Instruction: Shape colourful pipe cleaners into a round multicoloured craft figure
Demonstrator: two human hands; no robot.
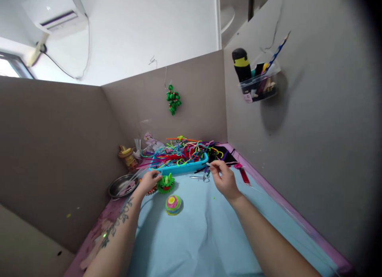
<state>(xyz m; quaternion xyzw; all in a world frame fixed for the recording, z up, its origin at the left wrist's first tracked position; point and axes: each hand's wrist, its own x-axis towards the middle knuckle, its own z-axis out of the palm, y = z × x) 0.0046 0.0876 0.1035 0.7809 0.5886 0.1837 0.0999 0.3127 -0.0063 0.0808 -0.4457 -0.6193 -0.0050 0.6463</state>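
My right hand [224,181] is raised over the cloth, its fingers pinching a small whitish stick [208,164] near the tray's right corner. My left hand [149,181] has its fingers closed beside a green fuzzy figure [166,183] with eyes and a red mouth; what they hold, if anything, I cannot make out. Below that figure lies a round striped piece [173,204] in pink, yellow, green and blue. Between my hands rests a pair of scissors [203,177]. Another fuzzy piece is partly hidden behind my left hand.
A blue tray [179,169] heaped with coloured pipe cleaners [188,152] stands at the back. On the left are a metal bowl [115,191] and a golden-lidded jar [128,157]. A green ornament [173,100] hangs on the back panel; a clear holder [259,88] with tools hangs right.
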